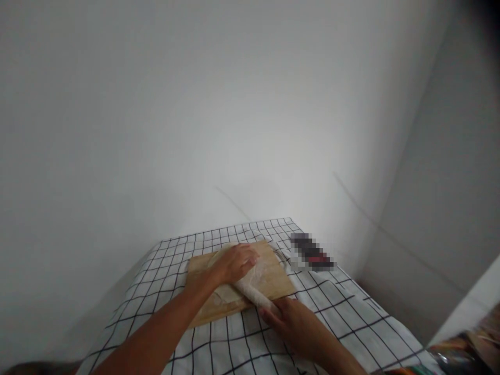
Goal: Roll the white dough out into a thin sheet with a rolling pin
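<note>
A flour-dusted rolling pin (255, 296) lies slantwise over the near part of a wooden board (279, 278). My right hand (287, 317) is closed round its near end, just off the board's front edge. Pale, flattened dough (224, 295) spreads on the board, partly covered by my left arm and the pin. My left hand (238, 262) lies palm down over the middle of the board, its fingers stretched out and slightly bent toward the right. Its wrist crosses above the line of the pin, and the pin's far end is hidden there. White flour marks the board beside the fingers.
A white cloth with a black grid (336, 317) covers the table. Right of the board lies a dark, pixelated object (312, 252) with a red patch. A white wall (250, 114) rises behind the table. Colourful, shiny items (461, 357) show at the bottom right corner.
</note>
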Tool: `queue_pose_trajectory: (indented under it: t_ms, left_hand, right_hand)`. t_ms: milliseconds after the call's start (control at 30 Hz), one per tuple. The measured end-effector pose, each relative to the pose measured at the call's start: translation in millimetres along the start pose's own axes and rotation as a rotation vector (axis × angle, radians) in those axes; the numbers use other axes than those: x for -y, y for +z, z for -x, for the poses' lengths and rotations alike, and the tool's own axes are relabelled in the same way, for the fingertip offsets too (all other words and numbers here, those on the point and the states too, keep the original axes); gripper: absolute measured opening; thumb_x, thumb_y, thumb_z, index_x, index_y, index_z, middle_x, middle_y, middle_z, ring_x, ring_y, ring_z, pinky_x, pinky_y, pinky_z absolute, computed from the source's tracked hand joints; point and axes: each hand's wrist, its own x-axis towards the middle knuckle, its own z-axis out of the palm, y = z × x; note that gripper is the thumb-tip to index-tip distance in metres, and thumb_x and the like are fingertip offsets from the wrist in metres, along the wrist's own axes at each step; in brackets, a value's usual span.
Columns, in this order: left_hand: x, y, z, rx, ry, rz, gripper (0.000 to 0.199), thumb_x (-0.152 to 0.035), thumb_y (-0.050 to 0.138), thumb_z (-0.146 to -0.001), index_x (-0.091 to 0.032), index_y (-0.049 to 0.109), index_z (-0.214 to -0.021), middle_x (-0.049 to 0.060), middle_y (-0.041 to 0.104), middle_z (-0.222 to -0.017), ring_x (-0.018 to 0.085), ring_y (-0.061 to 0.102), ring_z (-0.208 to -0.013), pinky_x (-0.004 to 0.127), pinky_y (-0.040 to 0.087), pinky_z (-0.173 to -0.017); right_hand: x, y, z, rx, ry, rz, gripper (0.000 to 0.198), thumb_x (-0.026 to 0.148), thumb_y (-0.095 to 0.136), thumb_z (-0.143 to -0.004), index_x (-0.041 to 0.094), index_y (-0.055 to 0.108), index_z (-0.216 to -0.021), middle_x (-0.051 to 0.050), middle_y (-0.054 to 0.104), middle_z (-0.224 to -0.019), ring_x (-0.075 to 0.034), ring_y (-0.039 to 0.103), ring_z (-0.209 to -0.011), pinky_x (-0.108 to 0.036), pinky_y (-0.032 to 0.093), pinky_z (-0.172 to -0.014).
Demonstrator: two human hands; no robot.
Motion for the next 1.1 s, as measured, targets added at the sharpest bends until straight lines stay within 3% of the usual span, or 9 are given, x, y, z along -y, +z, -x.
queue_pose_trajectory:
  t_ms: [100, 233, 367, 567, 667, 767, 900, 1000, 1100]
  left_hand:
    - [1.8, 4.3, 22.6, 0.015, -0.009, -0.013, 0.043, -0.036, 0.034, -0.107, -0.027, 0.057, -0.143, 0.001, 0.059, -0.150, 0.021, 0.040, -0.149, 0.044, 0.025, -0.127]
    - [-4.3, 0.9, 55.0, 0.047, -0.040, -0.084, 0.050, -0.034, 0.033, -0.108, -0.026, 0.039, -0.157, 0.000, 0.036, -0.167, 0.021, 0.015, -0.159, 0.048, 0.013, -0.131]
    - [-15.2, -1.8, 86.1, 0.061, -0.133, -0.092, 0.056, -0.036, 0.030, -0.108, -0.020, 0.028, -0.162, 0.005, 0.029, -0.169, 0.023, 0.017, -0.159, 0.050, 0.018, -0.130]
    - [-50.1, -3.4, 148.6, 0.037, -0.154, -0.124, 0.067, -0.039, 0.034, -0.109, -0.029, 0.001, -0.165, 0.005, 0.020, -0.172, 0.023, 0.021, -0.157, 0.049, 0.025, -0.129]
    - [-64.0, -8.7, 167.2, 0.053, -0.198, -0.111, 0.066, -0.042, 0.036, -0.108, -0.030, 0.005, -0.165, 0.004, 0.022, -0.171, 0.025, 0.023, -0.157, 0.052, 0.025, -0.128]
    - [-64.0, -25.2, 157.7, -0.006, -0.306, 0.033, 0.054, -0.045, 0.029, -0.109, -0.032, 0.028, -0.162, 0.002, 0.035, -0.167, 0.023, 0.032, -0.154, 0.050, 0.030, -0.126]
    - [-44.0, -61.3, 114.4, -0.244, -0.398, 0.126, 0.054, -0.052, 0.028, -0.107, -0.024, 0.062, -0.139, 0.006, 0.059, -0.150, 0.024, 0.047, -0.146, 0.045, 0.036, -0.123]
    - [-22.1, -79.0, 83.4, -0.309, -0.408, 0.073, 0.053, -0.053, 0.032, -0.106, -0.021, 0.067, -0.129, 0.008, 0.069, -0.137, 0.024, 0.059, -0.133, 0.042, 0.044, -0.116]
    - [-0.6, -75.9, 64.5, -0.321, -0.425, 0.016, 0.049, -0.046, 0.033, -0.106, -0.019, 0.064, -0.133, 0.010, 0.068, -0.139, 0.024, 0.059, -0.132, 0.042, 0.043, -0.116]
  right_hand:
    - [3.1, -1.2, 1.0, 0.062, 0.023, 0.044, 0.035, 0.044, 0.052, -0.100, 0.018, 0.073, -0.090, -0.012, 0.078, -0.091, -0.022, 0.070, -0.080, -0.029, 0.035, -0.064]
    - [5.7, -0.4, 1.1, 0.110, 0.018, 0.097, 0.025, 0.039, 0.056, -0.095, 0.021, 0.071, -0.086, -0.007, 0.078, -0.084, -0.022, 0.070, -0.076, -0.029, 0.031, -0.061]
    - [6.8, 2.2, 3.1, 0.116, 0.011, 0.173, 0.020, 0.036, 0.057, -0.093, 0.023, 0.069, -0.085, -0.006, 0.077, -0.083, -0.022, 0.071, -0.076, -0.029, 0.029, -0.059]
    - [9.7, 8.2, 15.9, 0.062, -0.052, 0.184, 0.022, 0.044, 0.062, -0.093, 0.023, 0.069, -0.090, -0.007, 0.077, -0.086, -0.026, 0.073, -0.081, -0.030, 0.030, -0.061]
    - [10.4, 13.2, 21.3, 0.015, -0.078, 0.181, 0.024, 0.047, 0.064, -0.092, 0.023, 0.070, -0.091, -0.007, 0.078, -0.086, -0.027, 0.073, -0.082, -0.030, 0.030, -0.062]
    - [7.7, 17.5, 22.2, -0.039, -0.074, 0.172, 0.024, 0.046, 0.065, -0.092, 0.023, 0.070, -0.091, -0.008, 0.078, -0.087, -0.027, 0.073, -0.082, -0.030, 0.030, -0.062]
    - [2.3, 14.9, 16.1, -0.074, -0.050, 0.063, 0.028, 0.045, 0.059, -0.097, 0.019, 0.069, -0.091, -0.007, 0.076, -0.086, -0.022, 0.069, -0.079, -0.028, 0.029, -0.061]
    - [5.2, 9.2, 7.6, -0.054, -0.067, -0.037, 0.036, 0.048, 0.054, -0.100, 0.016, 0.070, -0.091, -0.007, 0.074, -0.084, -0.018, 0.066, -0.074, -0.027, 0.030, -0.059]
    - [17.5, 7.9, -3.3, -0.050, -0.076, -0.068, 0.043, 0.052, 0.052, -0.100, 0.015, 0.071, -0.089, -0.009, 0.074, -0.083, -0.018, 0.064, -0.072, -0.027, 0.030, -0.058]
